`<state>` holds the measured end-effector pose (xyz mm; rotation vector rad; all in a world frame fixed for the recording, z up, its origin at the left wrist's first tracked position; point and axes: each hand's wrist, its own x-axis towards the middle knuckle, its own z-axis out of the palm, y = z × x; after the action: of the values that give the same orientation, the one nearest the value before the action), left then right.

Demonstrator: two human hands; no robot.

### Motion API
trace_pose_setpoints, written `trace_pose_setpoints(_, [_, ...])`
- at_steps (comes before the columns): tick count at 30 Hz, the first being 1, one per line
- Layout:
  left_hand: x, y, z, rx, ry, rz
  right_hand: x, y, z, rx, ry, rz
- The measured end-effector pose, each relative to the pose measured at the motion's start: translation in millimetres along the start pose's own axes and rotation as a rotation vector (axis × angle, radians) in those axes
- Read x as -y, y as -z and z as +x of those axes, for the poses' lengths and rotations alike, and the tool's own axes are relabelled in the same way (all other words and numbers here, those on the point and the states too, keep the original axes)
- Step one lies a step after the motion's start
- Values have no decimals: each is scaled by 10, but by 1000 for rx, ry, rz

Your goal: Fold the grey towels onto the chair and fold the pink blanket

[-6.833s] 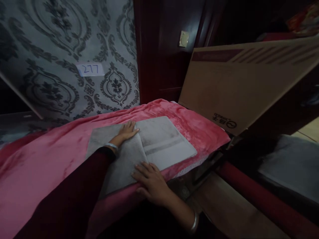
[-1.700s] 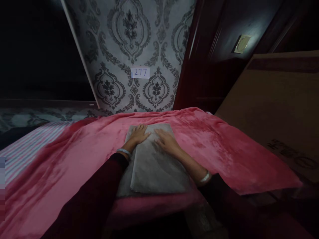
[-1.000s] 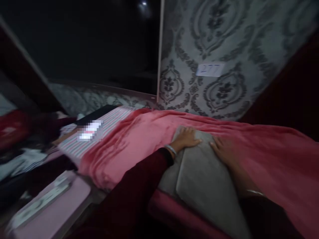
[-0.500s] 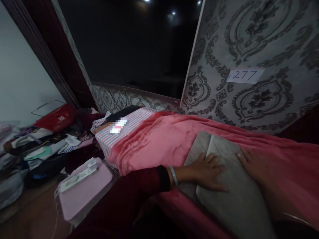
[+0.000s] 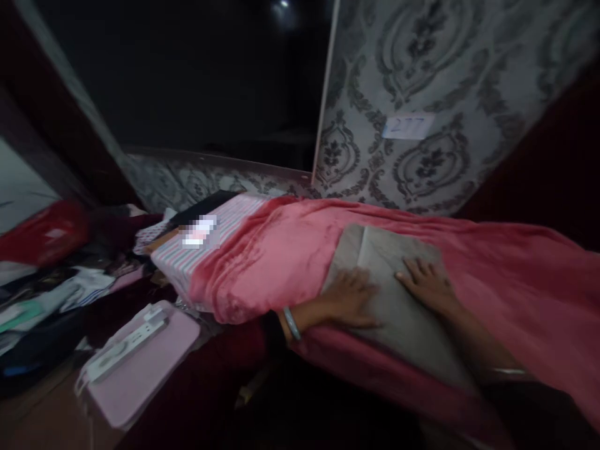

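Observation:
A folded grey cloth point(image 5: 375, 256) lies on a pink blanket point(image 5: 281, 250) that covers a raised surface. My left hand point(image 5: 349, 297) rests flat on the cloth's near left part, fingers stretched out, a bangle on the wrist. My right hand point(image 5: 426, 284) lies flat on the cloth beside it, fingers spread toward the wall. Neither hand holds anything. The picture is dim and a little smeared.
Patterned grey wallpaper with a paper label point(image 5: 407, 127) stands behind the blanket. A striped cloth point(image 5: 220, 228) shows at the blanket's left end. Lower left sit a pink stool with a white power strip point(image 5: 124, 340) and a heap of clothes and a red bag point(image 5: 42, 231).
Several seconds ago the cloth lay wider and was folded over. In the last second both hands slid back along the cloth toward me while the view swung left.

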<state>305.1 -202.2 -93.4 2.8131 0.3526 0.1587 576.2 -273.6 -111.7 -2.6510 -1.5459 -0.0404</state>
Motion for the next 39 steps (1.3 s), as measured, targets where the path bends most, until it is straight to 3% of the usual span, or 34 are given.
trace_pose_setpoints(3, [25,-6,53,7,0,32,-6,-11,-515,-9,-39,114])
trace_pose_setpoints(7, [86,-8,140,7,-20,77,-221,-125,-847,-100,-18,246])
trace_pose_setpoints(12, [178,-63,181,-46,-68,113,-424,-263,-1043,-171,-46,347])
trace_pose_setpoints(20, [235,-30,-71,-48,-76,158,-405,-281,-1350,-245,-58,389])
trace_pose_setpoints(27, [250,-41,-297,-207,8,92,-330,-300,-1574,-367,-72,383])
trace_pose_setpoints(36, [333,-104,-410,-397,60,-24,-266,-420,-1895,-506,-71,491])
trace_pose_setpoints(39, [251,-84,-470,-405,4,-11,-291,-441,-1931,-559,-56,581])
